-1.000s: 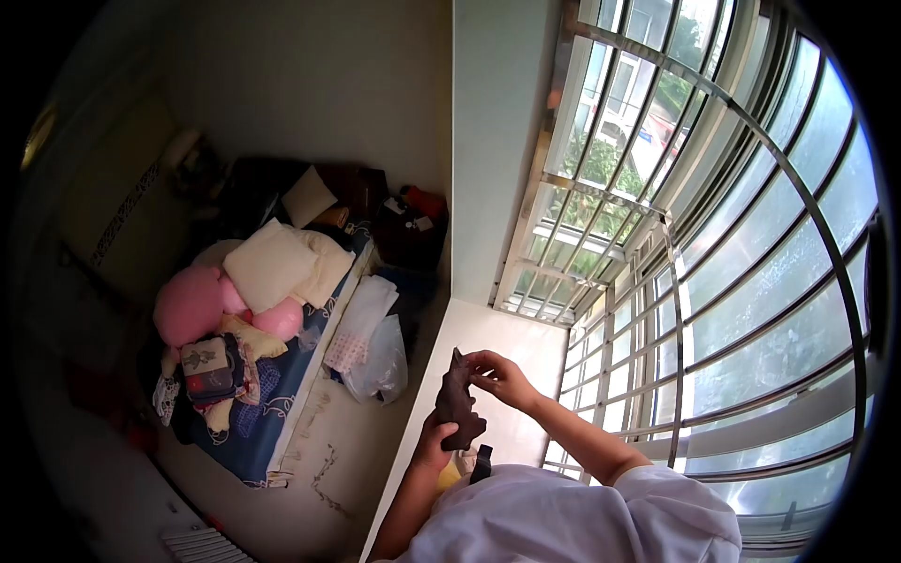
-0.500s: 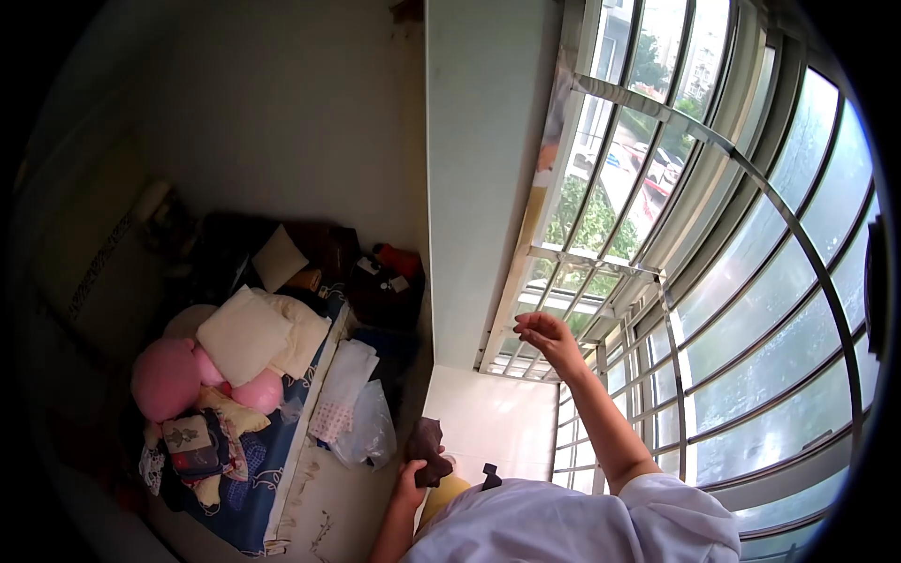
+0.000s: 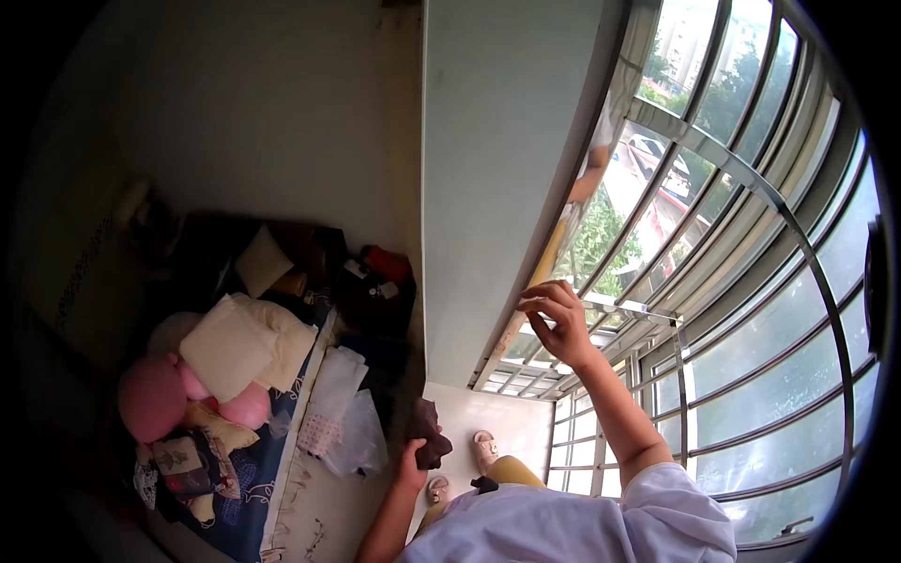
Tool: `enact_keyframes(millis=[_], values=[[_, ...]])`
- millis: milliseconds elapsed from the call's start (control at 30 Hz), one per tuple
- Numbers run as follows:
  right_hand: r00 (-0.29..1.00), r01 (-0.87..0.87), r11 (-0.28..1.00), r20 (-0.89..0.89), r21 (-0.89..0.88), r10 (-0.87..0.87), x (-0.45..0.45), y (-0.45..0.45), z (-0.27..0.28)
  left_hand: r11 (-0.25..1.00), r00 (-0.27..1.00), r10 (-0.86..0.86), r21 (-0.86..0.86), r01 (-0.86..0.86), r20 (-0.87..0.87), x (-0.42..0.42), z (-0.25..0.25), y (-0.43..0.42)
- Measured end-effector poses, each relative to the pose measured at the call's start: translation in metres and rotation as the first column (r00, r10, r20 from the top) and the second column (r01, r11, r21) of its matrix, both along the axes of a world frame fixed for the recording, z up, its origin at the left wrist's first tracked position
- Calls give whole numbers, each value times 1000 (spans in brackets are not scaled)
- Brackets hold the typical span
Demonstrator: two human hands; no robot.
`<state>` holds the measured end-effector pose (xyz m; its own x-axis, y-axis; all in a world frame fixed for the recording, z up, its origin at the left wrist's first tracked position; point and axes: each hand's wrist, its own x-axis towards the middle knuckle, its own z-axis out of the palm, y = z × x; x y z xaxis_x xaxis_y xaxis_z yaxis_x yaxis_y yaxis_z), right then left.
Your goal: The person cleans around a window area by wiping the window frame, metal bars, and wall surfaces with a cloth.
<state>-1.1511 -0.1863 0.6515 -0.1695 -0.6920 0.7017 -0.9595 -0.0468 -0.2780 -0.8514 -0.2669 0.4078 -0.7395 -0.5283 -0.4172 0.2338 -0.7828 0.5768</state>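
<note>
A crumpled dark brown cloth (image 3: 432, 433) is gripped in my left hand (image 3: 411, 464), low in front of my body over the pale floor. My right hand (image 3: 561, 327) is raised beside the window, its fingers apart and slightly bent. The fingertips are close to the edge of the window frame (image 3: 511, 338), beside the pale grey panel (image 3: 497, 188). Whether they touch it I cannot tell. No object shows in the right hand.
Metal bars (image 3: 685, 141) cross the window on the right. At the left, a bed (image 3: 249, 502) bears pink round cushions (image 3: 153, 399), a cream pillow (image 3: 227, 347) and piled clothes. Plastic bags (image 3: 352, 436) lie beside it. My sandalled foot (image 3: 485, 450) is on the tiled floor.
My right hand has risen slightly, closer to the frame edge, with its fingers reaching left. The view has shifted, so my feet now show. The cloth stays in my left hand.
</note>
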Motion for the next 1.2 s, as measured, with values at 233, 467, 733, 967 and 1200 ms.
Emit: enact_keyframes(millis=[233,467,733,967,1200], values=[[883,-139,981,-466,-137,60,-85,-33,71,979,982,178,89,-184,71,-43,-25,8],[786,-369,929,-527,17,322,-89,-72,85,947,957,288,137,-289,27,-104,-53,14],[825,-361,929,-436,81,359,-84,-117,82,902,911,328,205,-380,249,-143,-39,9],[807,-239,956,-513,167,292,-64,-132,90,964,915,162,138,-226,370,-154,-55,-36],[679,-158,986,-719,55,149,-74,-159,112,961,936,278,-69,-269,217,-165,-84,-89]])
